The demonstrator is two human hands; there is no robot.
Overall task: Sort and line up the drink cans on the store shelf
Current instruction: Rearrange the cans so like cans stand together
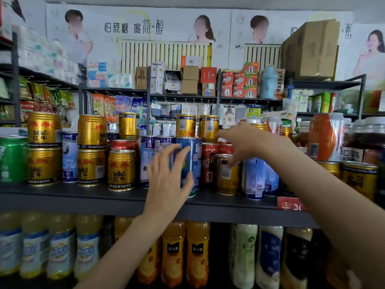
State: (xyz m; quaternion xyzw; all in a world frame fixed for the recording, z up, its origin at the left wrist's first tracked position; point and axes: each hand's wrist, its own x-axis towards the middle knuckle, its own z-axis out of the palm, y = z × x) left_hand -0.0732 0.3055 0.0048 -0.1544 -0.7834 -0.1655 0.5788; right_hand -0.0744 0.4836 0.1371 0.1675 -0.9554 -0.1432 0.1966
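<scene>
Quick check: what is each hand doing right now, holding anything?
Left hand: open, fingers spread at the tall blue can, no clear grip.
Right hand: open, fingers loosely curled above the gold can, holding nothing.

Both bare arms reach forward and up, the left hand [166, 180] and the right hand [241, 142] with fingers spread and loosely curved.
</scene>
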